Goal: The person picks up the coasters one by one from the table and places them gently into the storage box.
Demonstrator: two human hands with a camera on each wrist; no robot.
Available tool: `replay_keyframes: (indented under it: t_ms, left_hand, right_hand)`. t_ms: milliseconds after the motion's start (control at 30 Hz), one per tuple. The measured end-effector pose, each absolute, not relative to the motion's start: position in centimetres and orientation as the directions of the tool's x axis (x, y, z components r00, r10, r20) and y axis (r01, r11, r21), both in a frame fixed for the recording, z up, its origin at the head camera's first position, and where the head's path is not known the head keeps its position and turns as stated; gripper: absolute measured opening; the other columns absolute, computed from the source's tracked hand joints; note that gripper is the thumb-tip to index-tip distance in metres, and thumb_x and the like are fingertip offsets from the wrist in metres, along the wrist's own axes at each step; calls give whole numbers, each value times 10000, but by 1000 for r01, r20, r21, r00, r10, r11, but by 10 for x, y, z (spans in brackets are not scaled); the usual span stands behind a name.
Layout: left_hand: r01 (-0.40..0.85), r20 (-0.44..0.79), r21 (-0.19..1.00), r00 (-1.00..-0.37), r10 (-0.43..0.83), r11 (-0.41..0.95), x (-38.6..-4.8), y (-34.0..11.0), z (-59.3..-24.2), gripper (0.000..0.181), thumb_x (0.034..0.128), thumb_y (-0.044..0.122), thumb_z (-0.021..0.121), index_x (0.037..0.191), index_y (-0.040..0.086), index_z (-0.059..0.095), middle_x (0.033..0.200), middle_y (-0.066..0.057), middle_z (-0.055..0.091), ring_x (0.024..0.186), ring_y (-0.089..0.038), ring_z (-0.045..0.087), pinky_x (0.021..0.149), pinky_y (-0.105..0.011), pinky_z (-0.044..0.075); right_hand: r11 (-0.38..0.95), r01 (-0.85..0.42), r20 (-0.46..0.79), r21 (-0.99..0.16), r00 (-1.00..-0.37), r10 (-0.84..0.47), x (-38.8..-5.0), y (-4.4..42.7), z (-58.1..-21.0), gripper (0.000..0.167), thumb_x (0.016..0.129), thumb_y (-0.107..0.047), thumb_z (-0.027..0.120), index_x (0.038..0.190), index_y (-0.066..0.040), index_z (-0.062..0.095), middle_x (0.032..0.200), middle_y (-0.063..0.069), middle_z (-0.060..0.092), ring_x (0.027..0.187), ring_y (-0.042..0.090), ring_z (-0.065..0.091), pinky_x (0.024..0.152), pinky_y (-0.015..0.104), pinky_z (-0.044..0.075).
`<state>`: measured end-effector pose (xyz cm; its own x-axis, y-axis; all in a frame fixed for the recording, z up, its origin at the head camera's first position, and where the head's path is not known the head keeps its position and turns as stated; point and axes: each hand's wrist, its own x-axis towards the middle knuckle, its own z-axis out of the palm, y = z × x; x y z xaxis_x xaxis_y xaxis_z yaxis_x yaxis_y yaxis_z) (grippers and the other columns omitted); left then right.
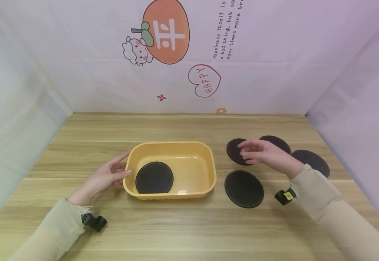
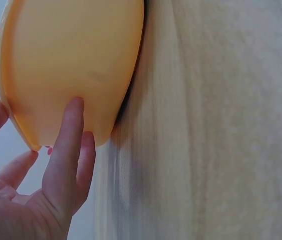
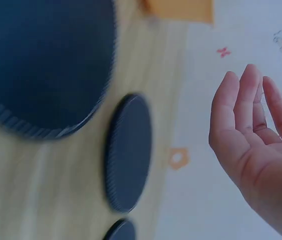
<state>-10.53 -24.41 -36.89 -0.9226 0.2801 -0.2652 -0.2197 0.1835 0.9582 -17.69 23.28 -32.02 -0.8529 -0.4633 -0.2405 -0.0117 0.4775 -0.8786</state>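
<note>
Beside tub [image 1: 190, 172] — four discs [image 1: 244, 189], printed backdrop [image 1: 261, 85] behind

The tub [image 1: 189, 170] was smooth yellow plastic, glossy across its inner floor where it threw back glints, softer in sheen on the outer wall. The black disc [image 1: 154, 177] in it looked leather-like, mostly matt; the discs [image 1: 244, 189] outside matched, with stitched-looking edges. The worktop [image 1: 176, 228] showed smooth wood grain, faintly satin. The backdrop [image 1: 94, 79] seemed to me white cloth, matt, lightly creased, printed. Sleeves [image 1: 339, 214]: matt beige cloth, wrinkled. The wrist cameras [image 1: 97, 223] looked like dark plastic.
</note>
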Motion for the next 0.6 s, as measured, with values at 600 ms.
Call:
replay_keyframes:
  t_ms: [600]
  left_hand:
    - [-203, -249, 963, -922, 296, 178, -105, -245, -369, 759, 942, 69, 550, 1527, 92, 67, 1426, -382, 270, 1025, -190, 608, 820, -392, 566]
  right_hand:
    - [640, -87, -295, -763, -834, -466, -176, 270, -360, 647, 787, -198, 767, 1314, 28, 468, 1133, 193, 552, 1048, 280, 589, 795, 211, 515]
